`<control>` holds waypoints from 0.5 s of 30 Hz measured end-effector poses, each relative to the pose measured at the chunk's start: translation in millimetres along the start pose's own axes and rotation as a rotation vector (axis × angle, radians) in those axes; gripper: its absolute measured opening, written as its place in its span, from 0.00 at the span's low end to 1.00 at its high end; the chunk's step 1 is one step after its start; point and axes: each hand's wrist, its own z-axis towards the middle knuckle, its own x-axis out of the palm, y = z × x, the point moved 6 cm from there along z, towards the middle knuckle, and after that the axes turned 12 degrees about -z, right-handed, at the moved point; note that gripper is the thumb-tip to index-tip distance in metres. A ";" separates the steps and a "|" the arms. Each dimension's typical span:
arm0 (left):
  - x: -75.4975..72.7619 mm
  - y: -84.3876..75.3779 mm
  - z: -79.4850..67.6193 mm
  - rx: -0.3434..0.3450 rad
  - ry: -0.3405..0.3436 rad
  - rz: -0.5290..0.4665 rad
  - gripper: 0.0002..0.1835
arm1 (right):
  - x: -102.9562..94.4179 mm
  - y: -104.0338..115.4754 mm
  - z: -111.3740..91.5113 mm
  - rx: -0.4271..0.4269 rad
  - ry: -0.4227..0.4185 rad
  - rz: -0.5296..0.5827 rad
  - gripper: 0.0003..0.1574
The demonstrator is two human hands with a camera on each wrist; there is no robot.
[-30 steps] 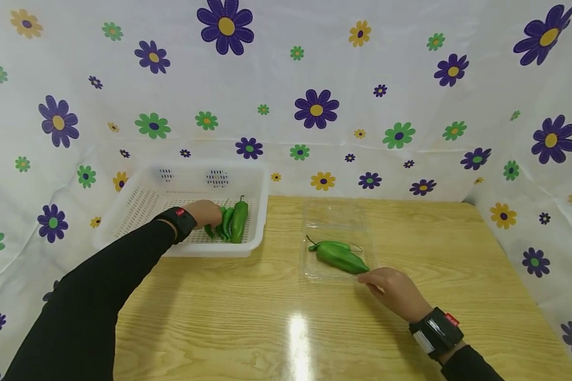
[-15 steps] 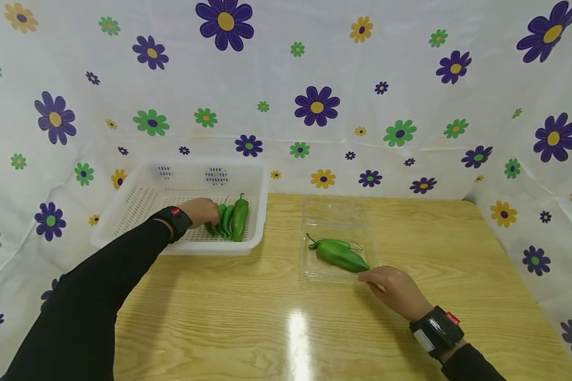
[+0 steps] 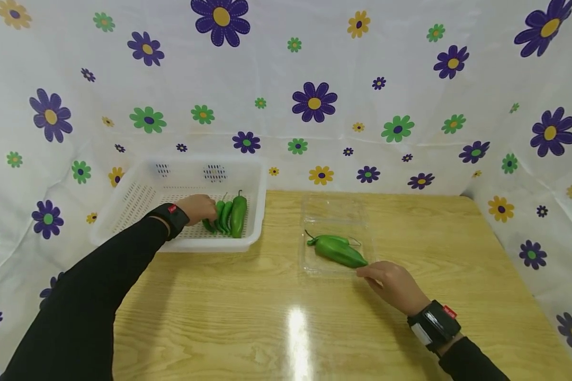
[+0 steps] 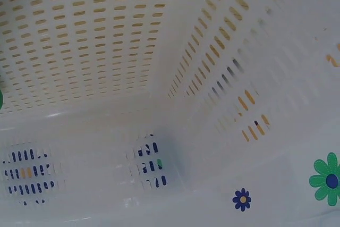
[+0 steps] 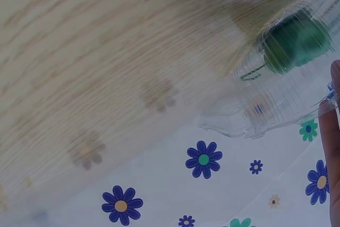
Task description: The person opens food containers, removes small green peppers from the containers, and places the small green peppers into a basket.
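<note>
My left hand (image 3: 199,208) reaches into a white perforated plastic basket (image 3: 259,211), its fingers bent down at the leftmost of several green peppers (image 3: 239,216). Its fingertips are hidden, so whether they grip that pepper is unclear. The left wrist view shows only the basket wall (image 4: 106,158) and floor, with a sliver of green at the left edge. My right hand (image 3: 394,284) pinches the near right corner of a clear plastic box (image 3: 312,266). A large green pepper (image 3: 338,251) lies slanted in that box, a smaller one (image 3: 340,239) partly behind it.
The wooden table (image 3: 229,317) carries the basket at left and the box at centre right. A clear lid (image 3: 333,207) extends from the box's far side. White flowered cloth (image 3: 276,69) hangs behind and at both sides.
My left hand has shifted slightly left among the peppers, showing more of the ones beside it. My right hand keeps its place at the box corner. The head view has tilted a little.
</note>
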 end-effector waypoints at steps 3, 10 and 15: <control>-4.5 6.1 -2.6 -0.033 0.033 0.025 0.13 | 0.4 -0.3 0.1 -0.003 0.002 0.005 0.18; -47.4 23.9 -9.0 -0.267 -0.083 -0.141 0.15 | 0.1 -0.4 0.6 -0.001 0.021 0.019 0.17; -76.7 11.3 -1.4 -0.269 -0.151 -0.179 0.16 | 0.1 -0.3 1.5 0.002 0.030 0.030 0.17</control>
